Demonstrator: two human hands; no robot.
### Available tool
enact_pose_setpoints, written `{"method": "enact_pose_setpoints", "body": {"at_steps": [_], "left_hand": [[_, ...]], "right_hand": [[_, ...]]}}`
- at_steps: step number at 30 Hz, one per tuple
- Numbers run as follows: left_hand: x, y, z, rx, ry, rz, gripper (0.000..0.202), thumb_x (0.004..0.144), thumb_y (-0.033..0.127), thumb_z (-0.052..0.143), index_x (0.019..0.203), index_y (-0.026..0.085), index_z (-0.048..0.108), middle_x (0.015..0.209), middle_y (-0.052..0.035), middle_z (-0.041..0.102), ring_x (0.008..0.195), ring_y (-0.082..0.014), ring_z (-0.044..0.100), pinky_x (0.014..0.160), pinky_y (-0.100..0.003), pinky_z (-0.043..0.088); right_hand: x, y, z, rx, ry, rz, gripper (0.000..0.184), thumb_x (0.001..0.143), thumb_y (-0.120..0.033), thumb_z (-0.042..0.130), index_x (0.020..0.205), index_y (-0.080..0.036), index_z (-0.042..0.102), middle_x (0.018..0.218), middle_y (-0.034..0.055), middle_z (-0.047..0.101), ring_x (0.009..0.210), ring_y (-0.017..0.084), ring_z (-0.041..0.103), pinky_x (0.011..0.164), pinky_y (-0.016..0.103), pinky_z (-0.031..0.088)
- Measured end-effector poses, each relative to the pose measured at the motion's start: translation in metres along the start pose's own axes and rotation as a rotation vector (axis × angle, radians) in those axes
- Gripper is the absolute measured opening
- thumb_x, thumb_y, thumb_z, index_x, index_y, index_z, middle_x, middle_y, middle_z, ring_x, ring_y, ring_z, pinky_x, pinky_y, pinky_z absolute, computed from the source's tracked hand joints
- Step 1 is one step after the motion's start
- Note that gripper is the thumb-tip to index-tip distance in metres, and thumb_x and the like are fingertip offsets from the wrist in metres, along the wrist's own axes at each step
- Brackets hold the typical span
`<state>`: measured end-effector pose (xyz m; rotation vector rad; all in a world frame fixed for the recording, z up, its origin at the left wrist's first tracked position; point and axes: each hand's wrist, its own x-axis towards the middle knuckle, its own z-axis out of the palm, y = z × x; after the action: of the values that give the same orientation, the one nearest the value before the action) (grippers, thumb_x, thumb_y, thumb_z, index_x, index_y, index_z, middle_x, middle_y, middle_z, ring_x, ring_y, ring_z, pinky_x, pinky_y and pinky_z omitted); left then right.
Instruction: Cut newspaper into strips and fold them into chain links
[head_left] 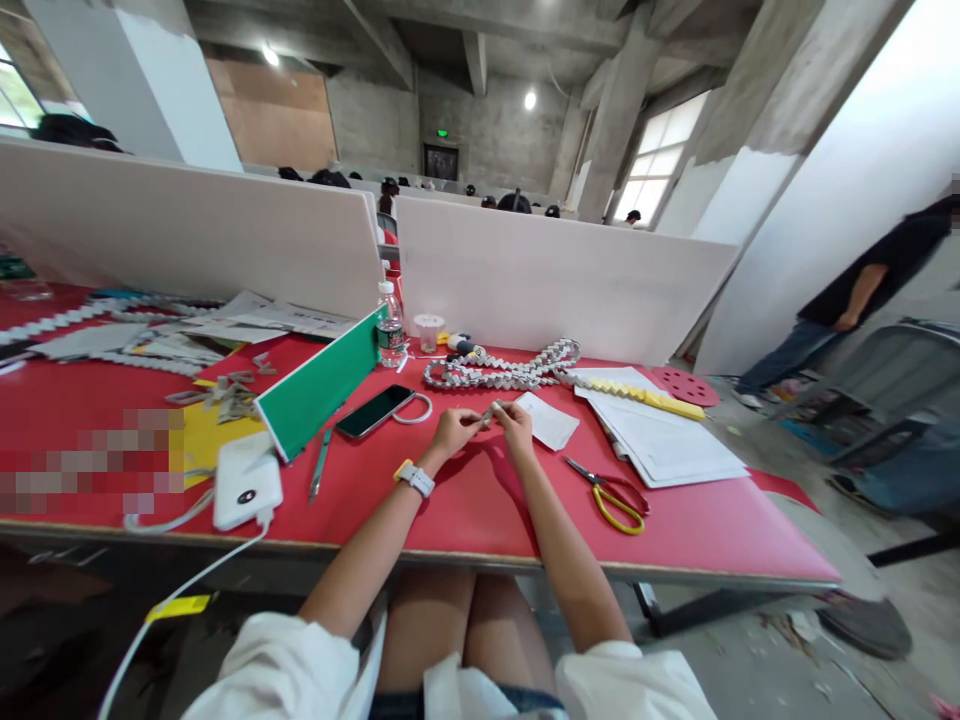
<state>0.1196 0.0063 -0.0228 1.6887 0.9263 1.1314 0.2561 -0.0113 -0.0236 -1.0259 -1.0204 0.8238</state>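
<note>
Left hand (451, 433) and right hand (517, 426) stood close together, both pinching

Both arms reached forward and converged ahead of the torso. The left forearm (375, 555) slanted inward toward the right, its wrist (434, 459) roughly in line with it; the left fingers pointed rightward, drawn into a pinch. The right forearm (568, 545) slanted inward toward the left, and the right fingers curled leftward in a matching pinch. The two sets of fingertips were just beside each other; whether they touched was too small to tell.
</note>
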Motion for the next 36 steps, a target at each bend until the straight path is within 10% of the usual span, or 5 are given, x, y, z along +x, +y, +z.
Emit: {"method": "enact_pose_setpoints", "body": {"at_steps": [16,27,36], "left_hand": [[0.002,-0.005,0.006,-0.324,0.079,-0.119,0.051,0.062,0.031,0.077,0.084,0.022,0.032,0.061,0.005,0.063,0.063,-0.0201,0.07,0.059,-0.029,0.053],[0.001,-0.007,0.007,-0.373,0.018,-0.091,0.05,0.061,0.037,0.077,0.079,0.022,0.033,0.057,0.0086,0.057,0.059,-0.018,0.068,0.06,-0.029,0.053],[0.003,-0.009,0.003,-0.125,0.088,-0.007,0.042,0.061,0.039,0.078,0.087,0.016,0.053,0.081,-0.0049,0.065,0.074,-0.0175,0.066,0.066,-0.03,0.053]], "right_hand": [[-0.005,-0.003,0.004,0.092,0.059,0.088,0.03,0.062,-0.046,0.069,0.063,-0.019,0.057,0.059,-0.0017,0.057,0.057,0.012,0.052,0.06,0.026,0.043],[-0.005,-0.007,0.0,0.163,0.024,0.111,0.027,0.064,-0.042,0.072,0.061,-0.018,0.059,0.059,-0.0018,0.057,0.055,0.011,0.049,0.059,0.026,0.041],[-0.006,-0.008,0.002,0.062,0.069,0.021,0.031,0.067,-0.045,0.069,0.06,-0.019,0.054,0.056,-0.0016,0.056,0.052,0.011,0.049,0.057,0.027,0.042]]}}
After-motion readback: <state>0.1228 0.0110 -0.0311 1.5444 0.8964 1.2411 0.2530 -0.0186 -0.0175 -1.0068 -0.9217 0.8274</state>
